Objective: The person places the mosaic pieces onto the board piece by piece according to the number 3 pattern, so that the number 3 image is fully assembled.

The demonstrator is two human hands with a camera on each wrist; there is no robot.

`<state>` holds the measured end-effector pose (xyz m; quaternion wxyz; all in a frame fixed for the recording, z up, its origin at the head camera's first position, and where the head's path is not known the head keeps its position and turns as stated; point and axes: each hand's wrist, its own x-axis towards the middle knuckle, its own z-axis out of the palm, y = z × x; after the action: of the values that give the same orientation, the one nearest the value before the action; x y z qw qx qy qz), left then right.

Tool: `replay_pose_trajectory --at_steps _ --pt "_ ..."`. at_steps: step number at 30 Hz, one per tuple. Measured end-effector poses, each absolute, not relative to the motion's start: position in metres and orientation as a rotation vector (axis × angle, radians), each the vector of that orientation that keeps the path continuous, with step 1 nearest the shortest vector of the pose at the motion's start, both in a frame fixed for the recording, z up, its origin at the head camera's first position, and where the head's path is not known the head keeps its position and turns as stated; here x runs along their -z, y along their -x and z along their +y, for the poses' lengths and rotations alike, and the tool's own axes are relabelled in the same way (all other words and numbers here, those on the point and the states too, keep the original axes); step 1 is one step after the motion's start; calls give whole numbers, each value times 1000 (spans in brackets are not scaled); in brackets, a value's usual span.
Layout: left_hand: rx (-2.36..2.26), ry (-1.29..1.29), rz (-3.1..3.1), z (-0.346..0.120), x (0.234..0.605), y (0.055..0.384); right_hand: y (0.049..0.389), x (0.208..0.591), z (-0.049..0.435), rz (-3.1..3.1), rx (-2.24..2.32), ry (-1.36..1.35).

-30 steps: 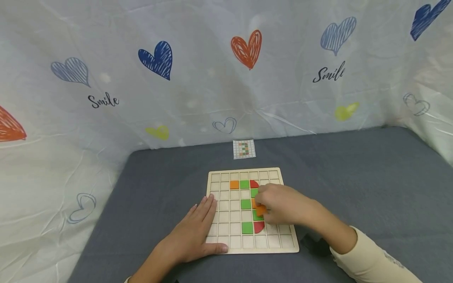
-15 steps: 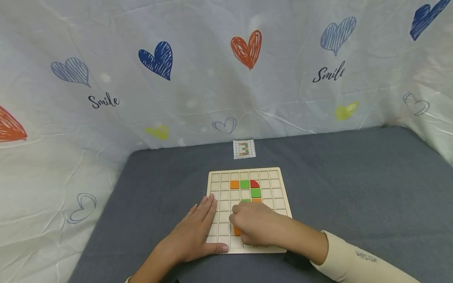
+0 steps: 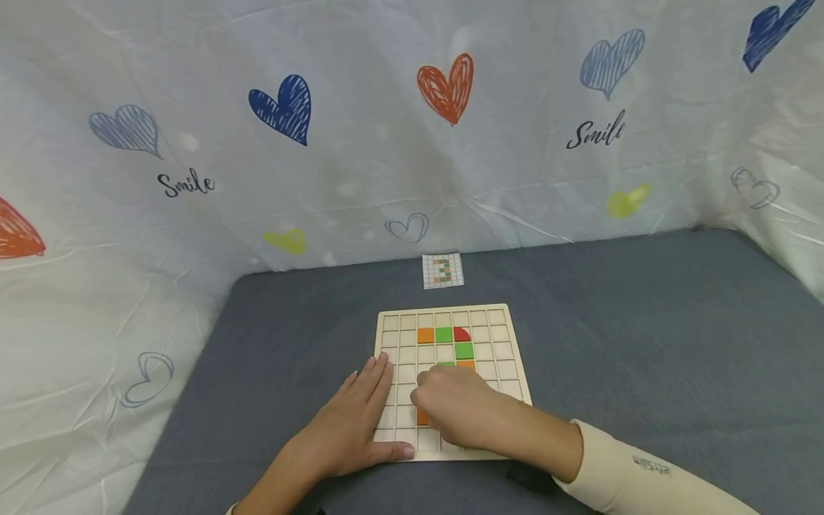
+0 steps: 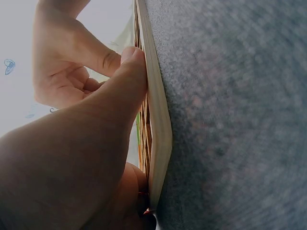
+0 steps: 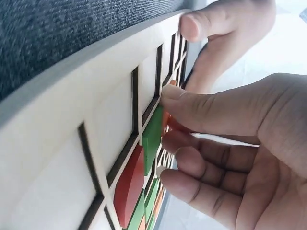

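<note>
A wooden grid board (image 3: 391,322) lies on the table with orange, green and red tiles in its cells. The left hand (image 3: 350,422) rests along the board's left edge, fingers straight, its thumb on the near edge. Over the lower middle of the grid, the right hand (image 3: 460,404) pinches an orange square tile (image 3: 422,416) between thumb and fingers, down at a cell. In the right wrist view, that tile is beside a green tile (image 5: 152,139), with a rounded red tile (image 5: 129,184) after it. The right hand hides several tiles from the head view.
Behind the board lies a small card (image 3: 443,271) printed with a coloured grid pattern. A grey cloth (image 3: 618,329) covers the table. A white curtain (image 3: 360,143) with hearts hangs at the back and sides.
The right hand has carried the orange tile from the right-hand column leftward and nearer, down to a cell left of the lower green tile. The left hand has stayed still.
</note>
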<state>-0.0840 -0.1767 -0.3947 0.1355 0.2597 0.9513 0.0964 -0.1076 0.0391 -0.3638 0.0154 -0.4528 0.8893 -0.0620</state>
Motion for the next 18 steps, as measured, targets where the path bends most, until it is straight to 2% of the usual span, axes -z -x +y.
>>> replay_pose_trajectory --at_steps 11,15,18 --pt "-306 -741 2755 -179 394 84 94 374 56 2674 365 1711" --pt "-309 -734 2739 -178 396 83 98 373 82 2722 677 1640" --pt "-343 -724 2723 -181 396 85 106 375 111 2845 770 1488"
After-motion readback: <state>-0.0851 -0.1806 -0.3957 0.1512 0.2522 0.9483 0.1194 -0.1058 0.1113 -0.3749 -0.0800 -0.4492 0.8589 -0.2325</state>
